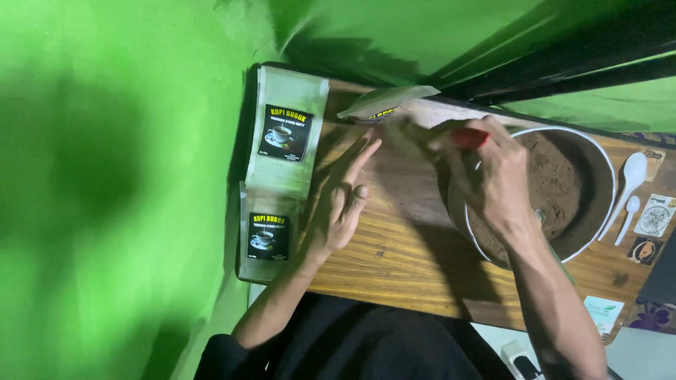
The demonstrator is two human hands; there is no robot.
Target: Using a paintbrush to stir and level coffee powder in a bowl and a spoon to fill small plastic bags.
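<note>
The left hand (345,200) lies open on the wooden table (401,246), fingers stretched toward a clear pouch (391,104) with a black label, its fingertips touching the pouch's lower edge. The right hand (493,176) is closed around a red-handled scoop (468,137) just above the rim of a metal bowl (598,169) of brown powder, the scoop aimed at the pouch mouth. Two filled, labelled pouches (282,176) lie at the table's left edge. Two white plastic spoons (627,190) rest right of the bowl.

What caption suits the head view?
Right hand with red-handled scoop fills a pouch steadied by left hand.
</note>
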